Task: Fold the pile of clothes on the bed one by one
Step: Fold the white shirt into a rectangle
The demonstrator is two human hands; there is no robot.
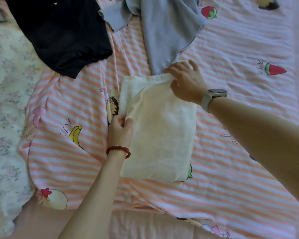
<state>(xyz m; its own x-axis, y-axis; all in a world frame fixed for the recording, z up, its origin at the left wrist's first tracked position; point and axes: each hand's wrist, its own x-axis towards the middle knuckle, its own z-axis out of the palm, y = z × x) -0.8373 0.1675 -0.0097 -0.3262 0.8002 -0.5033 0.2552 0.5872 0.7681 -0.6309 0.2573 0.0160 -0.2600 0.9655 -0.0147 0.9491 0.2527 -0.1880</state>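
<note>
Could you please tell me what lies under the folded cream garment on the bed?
The cream garment lies on the pink striped sheet. Cartoon prints peek out at its edges; whatever else sits beneath is covered.

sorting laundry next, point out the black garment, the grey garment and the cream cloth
black garment (62,31), head view, middle of the fabric
grey garment (166,31), head view, its broad middle
cream cloth (162,135), head view, flat folded top

One head-worn camera looks forward and steeply down, close above the left hand (120,130) and right hand (186,80). Bedding fills the frame beyond both.
</note>
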